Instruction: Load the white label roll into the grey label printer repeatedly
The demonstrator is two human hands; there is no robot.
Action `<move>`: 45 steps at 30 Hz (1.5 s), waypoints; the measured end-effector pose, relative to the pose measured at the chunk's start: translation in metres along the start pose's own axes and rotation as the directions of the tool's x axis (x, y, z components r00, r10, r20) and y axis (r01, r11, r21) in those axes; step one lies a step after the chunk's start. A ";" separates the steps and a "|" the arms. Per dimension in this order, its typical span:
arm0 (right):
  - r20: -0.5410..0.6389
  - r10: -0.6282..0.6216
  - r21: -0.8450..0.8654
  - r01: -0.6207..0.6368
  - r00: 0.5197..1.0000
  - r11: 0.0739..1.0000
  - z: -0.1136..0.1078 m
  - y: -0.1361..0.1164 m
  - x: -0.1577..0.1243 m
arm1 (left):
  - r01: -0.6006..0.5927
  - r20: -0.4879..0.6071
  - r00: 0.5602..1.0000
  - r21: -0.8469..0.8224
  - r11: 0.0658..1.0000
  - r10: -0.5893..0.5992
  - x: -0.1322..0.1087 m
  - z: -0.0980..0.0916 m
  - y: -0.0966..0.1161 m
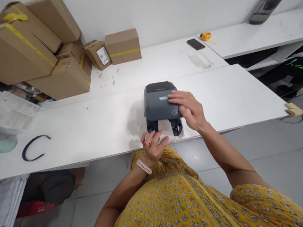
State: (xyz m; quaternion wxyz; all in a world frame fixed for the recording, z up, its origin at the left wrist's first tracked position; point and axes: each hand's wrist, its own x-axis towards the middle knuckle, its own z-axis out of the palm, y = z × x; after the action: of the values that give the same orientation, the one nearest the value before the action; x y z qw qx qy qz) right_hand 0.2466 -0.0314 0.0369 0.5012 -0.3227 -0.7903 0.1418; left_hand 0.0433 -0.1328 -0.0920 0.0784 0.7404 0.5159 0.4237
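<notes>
A dark grey label printer [158, 107] stands near the front edge of the white table, its lid partly raised over a black interior. A strip of white paper [165, 128] comes out at its front. My right hand [190, 109] rests on the right side of the lid, its fingers stretched over the top and the thumb by the lid's front corner. At the front left of the printer, my left hand [154, 145] has its fingers apart beside the paper, with fingertips touching or very near it. The roll inside is hidden under the lid.
Cardboard boxes [70, 76] are piled at the back left, with a small box [123, 46] beside them. A black headband [33, 148] lies on the left. Farther back are a phone [195, 44], a yellow tape measure [205, 36] and a spray bottle [268, 4].
</notes>
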 end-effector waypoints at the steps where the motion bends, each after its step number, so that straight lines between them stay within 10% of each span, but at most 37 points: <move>1: 0.031 0.014 -0.058 -0.012 0.999 0.998 0.002 -0.003 -0.015 | 0.054 0.011 0.999 -0.026 0.998 -0.053 -0.003 0.003 -0.004; 6: 0.100 0.106 -0.214 -0.083 0.989 0.973 0.018 -0.002 -0.067 | 0.253 0.018 0.967 -0.166 0.953 -0.254 -0.006 0.012 -0.016; 12: -0.005 0.158 -0.228 -0.155 0.987 0.961 0.040 -0.002 -0.094 | 0.115 0.099 0.991 -0.224 0.968 -0.095 0.018 0.002 -0.016; 22: -0.124 0.249 -0.239 -0.272 0.961 0.932 0.061 0.003 -0.101 | 0.210 0.193 0.966 -0.188 0.959 -0.174 0.020 0.008 -0.012; 27: -0.101 0.282 -0.096 -0.291 0.954 0.952 0.052 -0.011 -0.093 | 0.176 -0.004 0.984 -0.140 0.974 -0.178 0.003 -0.025 0.018; 30: -0.149 0.288 -0.003 -0.292 0.946 0.957 0.052 -0.017 -0.090 | 0.412 0.068 0.906 -0.364 0.835 -0.418 -0.006 -0.038 0.036; 34: -0.212 0.294 0.003 -0.300 0.932 0.954 0.059 -0.015 -0.093 | 0.795 0.577 0.596 -0.526 0.304 -0.559 0.010 -0.029 0.045; 36: -0.188 0.299 -0.030 -0.310 0.935 0.950 0.060 -0.013 -0.094 | 0.830 0.645 0.531 -0.527 0.183 -0.549 0.021 -0.023 0.047; 45: -0.121 0.247 -0.271 -0.271 0.961 0.923 0.050 -0.021 -0.078 | 0.789 0.608 0.609 -0.532 0.308 -0.509 0.023 -0.025 0.048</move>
State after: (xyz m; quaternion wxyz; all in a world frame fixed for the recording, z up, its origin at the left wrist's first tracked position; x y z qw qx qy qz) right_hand 0.2172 -0.0929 -0.0290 0.4592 -0.4989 -0.7309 0.0777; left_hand 0.0612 -0.1433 -0.0374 0.6336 0.4116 0.5203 0.3980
